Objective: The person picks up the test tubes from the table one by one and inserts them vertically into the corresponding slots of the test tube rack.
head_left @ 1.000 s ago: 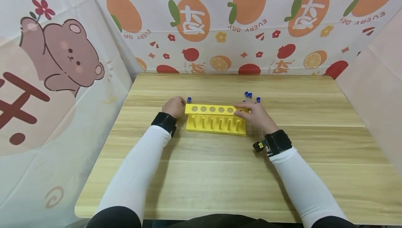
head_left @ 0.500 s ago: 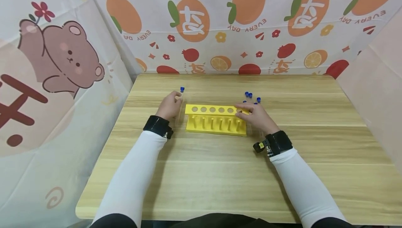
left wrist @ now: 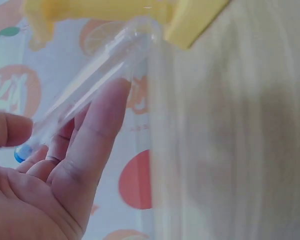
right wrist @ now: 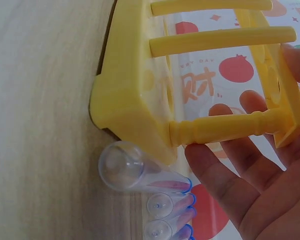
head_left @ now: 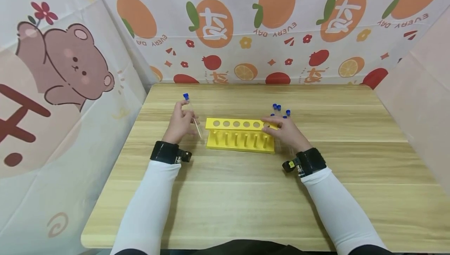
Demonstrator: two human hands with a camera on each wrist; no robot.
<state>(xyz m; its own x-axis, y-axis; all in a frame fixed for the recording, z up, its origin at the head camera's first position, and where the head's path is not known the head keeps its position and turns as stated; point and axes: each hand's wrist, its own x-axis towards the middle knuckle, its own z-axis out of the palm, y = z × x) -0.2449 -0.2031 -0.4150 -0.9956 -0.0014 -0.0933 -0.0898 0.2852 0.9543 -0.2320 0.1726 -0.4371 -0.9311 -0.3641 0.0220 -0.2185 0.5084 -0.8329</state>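
Note:
My left hand (head_left: 178, 124) holds a clear test tube (left wrist: 97, 75) with a blue cap (head_left: 186, 96), just left of the yellow test tube rack (head_left: 240, 149). The tube is tilted, cap end away from me; in the left wrist view its rounded end overlaps the rack's edge. Thumb and fingers lie along its sides. My right hand (head_left: 290, 133) grips the rack's right end, with the thumb at the top plate and fingers around the end post (right wrist: 220, 129). The rack stands upright on the table, and the top holes that show hold no tubes.
Several more blue-capped test tubes (right wrist: 140, 167) lie on the wooden table (head_left: 232, 200) to the right of the rack, partly hidden by my right hand in the head view. A fruit-printed cloth (head_left: 246, 20) hangs along the table's back edge.
My left hand has moved left from beside the rack, bringing the test tube with it and tilting it. The right hand and the rack have stayed in place.

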